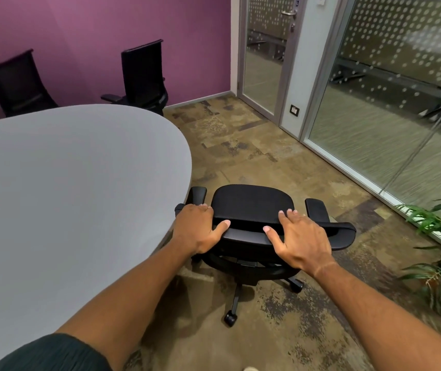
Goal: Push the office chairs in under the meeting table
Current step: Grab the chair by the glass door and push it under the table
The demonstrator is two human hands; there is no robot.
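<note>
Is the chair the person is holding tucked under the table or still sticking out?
Out. The chair stands beside the table edge, its whole seat and wheels showing on the carpet. Only its left armrest reaches the rim.

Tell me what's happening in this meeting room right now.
A person stands behind a black office chair, with the left hand gripping the top of its backrest and the right hand resting on it. The chair sits at the rounded end of the grey table, its seat not yet under the tabletop. Two more chairs stand at the table's far side by the purple wall.
</note>
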